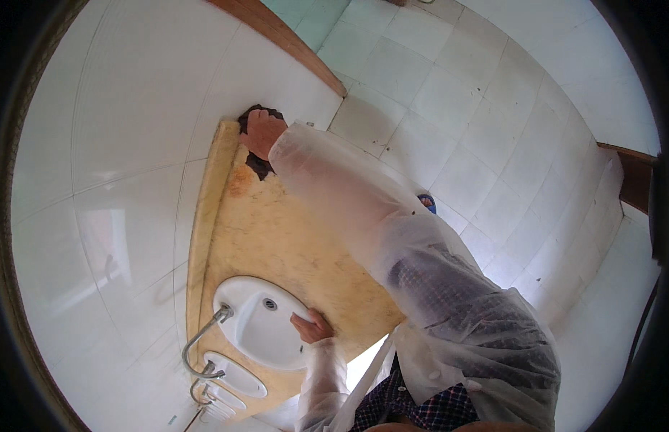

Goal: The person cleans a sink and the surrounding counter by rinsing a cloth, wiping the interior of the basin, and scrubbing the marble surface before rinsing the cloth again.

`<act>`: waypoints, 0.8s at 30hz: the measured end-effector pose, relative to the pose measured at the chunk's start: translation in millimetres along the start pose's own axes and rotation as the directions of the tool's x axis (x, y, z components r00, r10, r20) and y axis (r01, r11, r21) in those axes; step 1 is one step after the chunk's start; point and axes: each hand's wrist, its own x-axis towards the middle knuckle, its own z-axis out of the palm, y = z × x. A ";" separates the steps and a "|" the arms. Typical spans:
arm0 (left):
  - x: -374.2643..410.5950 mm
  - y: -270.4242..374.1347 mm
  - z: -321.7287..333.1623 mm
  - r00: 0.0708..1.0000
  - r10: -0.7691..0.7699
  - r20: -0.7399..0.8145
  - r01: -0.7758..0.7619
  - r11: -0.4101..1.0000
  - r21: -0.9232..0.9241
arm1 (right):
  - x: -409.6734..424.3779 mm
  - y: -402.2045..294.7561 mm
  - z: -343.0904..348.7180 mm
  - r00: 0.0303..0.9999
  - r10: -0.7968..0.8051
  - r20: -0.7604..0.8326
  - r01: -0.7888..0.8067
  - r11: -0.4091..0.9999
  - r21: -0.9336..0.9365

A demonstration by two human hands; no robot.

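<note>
At the far end of a yellow marbled countertop (291,232), my right hand (263,129) presses a dark, crumpled cloth (260,166) against the corner by the backsplash (205,216). Part of the cloth hangs out on both sides of the hand. Just beside it, an orange-brown stain (240,181) marks the counter. My left hand (312,326) grips the near rim of a white oval washbasin (259,329), its thumb over the inner edge. A curved metal faucet (199,337) rises at the basin's wall side. Translucent plastic sleeves cover both my arms.
More washbasins (237,373) with faucets continue along the counter towards the lower left. White wall tiles (129,135) rise behind the backsplash. A brown wooden door frame (296,48) stands beyond the counter's end. Pale floor tiles (447,108) carry small specks of debris. A blue slipper (428,203) shows under my right arm.
</note>
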 end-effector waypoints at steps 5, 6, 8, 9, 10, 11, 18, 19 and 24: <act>16.3 2.4 10.4 1.000 0.006 0.031 -0.007 0.999 0.046 | -39.1 65.9 -12.1 0.986 -0.128 0.110 0.139 0.986 -0.093; 6.1 -1.1 3.6 0.999 -0.025 0.024 0.024 0.999 0.035 | -66.4 61.9 -14.6 0.975 -0.121 0.186 0.125 0.992 -0.012; -17.9 -17.4 -2.5 0.994 -0.106 0.016 0.106 0.994 0.028 | -158.0 75.0 -43.7 0.908 0.017 0.419 -0.116 0.970 0.212; -16.4 -17.3 -1.0 0.994 -0.109 0.025 0.108 0.994 0.028 | -197.6 96.0 -66.4 0.900 0.058 0.432 -0.159 0.966 0.202; -13.1 -16.2 -0.6 0.994 -0.108 0.035 0.107 0.994 0.030 | -236.7 120.9 -90.7 0.898 0.093 0.430 -0.193 0.962 0.195; -7.1 -14.2 0.4 0.994 -0.098 0.049 0.097 0.995 0.018 | -272.1 143.4 -115.8 0.878 0.093 0.469 -0.188 0.969 0.160; -1.6 -24.5 7.9 0.992 -0.107 0.072 0.101 0.992 0.077 | -281.1 154.2 -105.7 0.939 0.051 0.339 -0.129 0.969 0.212; -2.5 -24.7 7.6 0.992 -0.097 0.079 0.090 0.992 0.089 | -259.7 150.5 -76.6 0.967 0.002 0.255 -0.051 0.981 0.188; -3.8 -41.2 19.6 0.999 -0.029 -0.038 0.035 0.984 0.177 | -64.9 42.5 -48.2 0.919 0.119 0.376 -0.248 0.915 0.318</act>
